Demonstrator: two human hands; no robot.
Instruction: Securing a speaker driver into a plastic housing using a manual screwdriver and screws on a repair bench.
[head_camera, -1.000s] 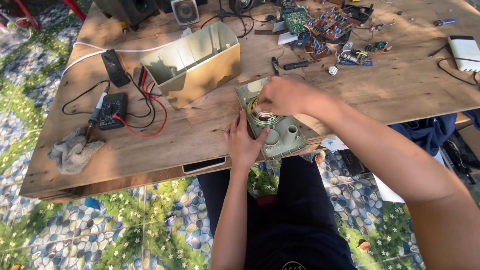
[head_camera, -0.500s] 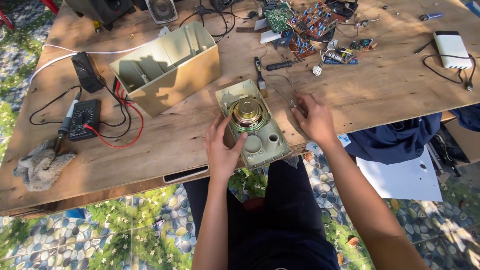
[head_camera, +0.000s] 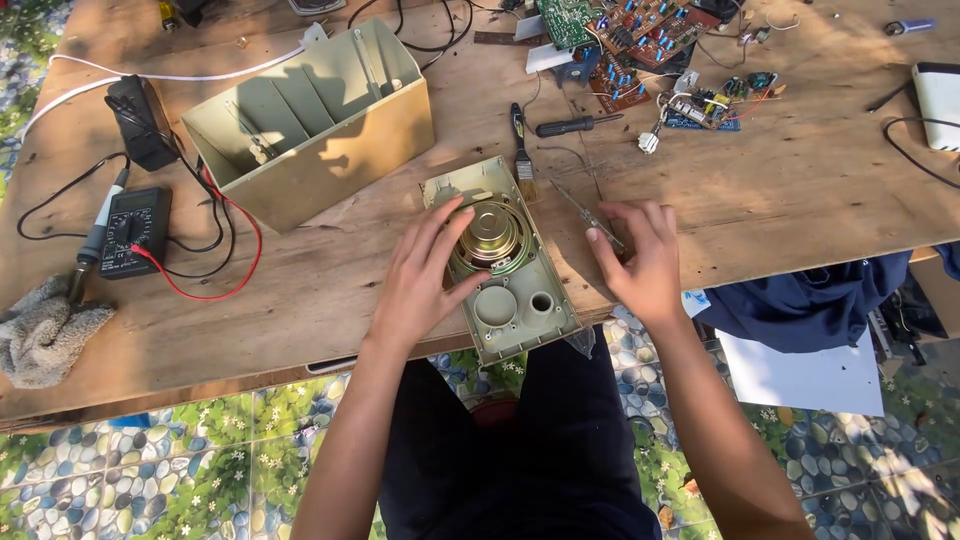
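A beige plastic speaker panel lies flat near the front edge of the wooden table. A round metal speaker is set in its upper half. My left hand rests on the panel's left side and holds it down, with spread fingers touching the speaker's rim. My right hand lies on the table just right of the panel. Its fingertips are on the lower end of a thin screwdriver, and the fingers are apart.
An empty beige housing lies open at the back left. Behind the panel are a small brush, a black-handled screwdriver and circuit boards. A multimeter with leads, a grey cloth and a white device sit near the edges.
My right hand left the speaker and moved right onto the table by the thin screwdriver. My left hand shifted from the panel's lower left up onto the speaker's rim.
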